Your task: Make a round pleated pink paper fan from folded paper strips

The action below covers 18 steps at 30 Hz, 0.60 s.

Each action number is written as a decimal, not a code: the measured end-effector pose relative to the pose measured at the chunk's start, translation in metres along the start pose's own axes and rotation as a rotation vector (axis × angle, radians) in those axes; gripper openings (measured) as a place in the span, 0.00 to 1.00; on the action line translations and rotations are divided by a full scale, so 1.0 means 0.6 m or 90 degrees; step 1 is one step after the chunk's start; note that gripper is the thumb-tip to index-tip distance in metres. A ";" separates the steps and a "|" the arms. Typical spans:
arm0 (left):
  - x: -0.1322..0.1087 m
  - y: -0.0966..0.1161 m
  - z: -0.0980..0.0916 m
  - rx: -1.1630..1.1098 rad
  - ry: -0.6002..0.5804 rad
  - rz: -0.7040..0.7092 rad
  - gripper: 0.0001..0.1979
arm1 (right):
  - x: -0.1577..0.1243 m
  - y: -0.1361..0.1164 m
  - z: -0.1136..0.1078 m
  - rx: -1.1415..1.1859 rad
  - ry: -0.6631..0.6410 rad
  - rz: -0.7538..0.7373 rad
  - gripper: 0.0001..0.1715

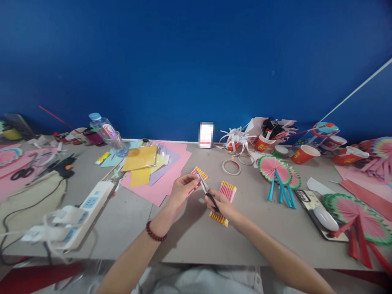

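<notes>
My left hand [183,188], with a dark red bead bracelet at the wrist, pinches a pleated pink paper strip with yellow edges [201,173]. In my right hand [223,203] is a pair of black-handled scissors [211,197], fingers closed round the handles. The scissor blades point up and left and lie against the folded paper; whether they are cutting cannot be made out. A second pleated pink and yellow paper [228,190] lies on the table just beyond my right hand, and a yellow pleated end [219,219] shows below that hand.
Pink paper sheets [157,196] and a yellow pack [139,158] lie left of my hands. A power strip [88,212] stands nearer on the left. Tape rolls [232,167], paper fans [275,170], a phone and white mouse [326,219] lie right. Paper cups [305,154] line the back.
</notes>
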<state>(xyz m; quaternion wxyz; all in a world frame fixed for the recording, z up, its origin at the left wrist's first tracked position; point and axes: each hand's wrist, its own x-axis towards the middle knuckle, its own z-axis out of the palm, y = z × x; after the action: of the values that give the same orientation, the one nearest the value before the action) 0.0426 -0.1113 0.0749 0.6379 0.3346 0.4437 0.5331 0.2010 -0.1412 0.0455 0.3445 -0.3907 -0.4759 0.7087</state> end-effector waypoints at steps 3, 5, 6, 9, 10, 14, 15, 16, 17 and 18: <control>0.000 -0.002 0.000 0.004 -0.002 0.011 0.11 | 0.002 0.004 -0.002 0.005 0.001 -0.001 0.23; 0.000 -0.003 0.001 0.009 -0.001 0.019 0.11 | 0.003 0.007 -0.002 0.009 0.006 0.000 0.23; -0.001 -0.003 0.001 0.012 -0.001 0.024 0.11 | 0.003 0.007 -0.002 0.008 0.007 -0.002 0.23; -0.002 -0.003 0.003 0.018 -0.004 0.044 0.12 | 0.003 0.007 -0.003 -0.001 0.011 -0.002 0.24; -0.002 -0.003 0.002 0.019 -0.007 0.052 0.13 | 0.003 0.007 -0.003 -0.005 0.012 0.000 0.24; -0.001 -0.003 0.000 0.012 -0.025 0.067 0.20 | 0.003 0.006 -0.002 -0.016 0.011 0.008 0.24; 0.000 -0.003 0.000 0.011 -0.029 0.069 0.21 | 0.003 0.005 -0.002 -0.016 0.011 0.008 0.24; 0.000 -0.002 -0.001 0.011 -0.031 0.071 0.21 | 0.002 0.005 -0.001 -0.015 0.012 0.008 0.24; 0.000 -0.002 -0.001 0.012 -0.031 0.072 0.21 | 0.002 0.005 -0.001 -0.014 0.012 0.008 0.24; 0.000 -0.002 -0.001 0.013 -0.033 0.074 0.21 | 0.002 0.005 0.000 -0.012 0.013 0.007 0.24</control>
<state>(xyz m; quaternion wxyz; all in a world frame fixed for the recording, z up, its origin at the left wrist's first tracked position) 0.0427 -0.1115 0.0734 0.6138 0.3800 0.4124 0.5557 0.2001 -0.1408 0.0424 0.3418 -0.4039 -0.4768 0.7019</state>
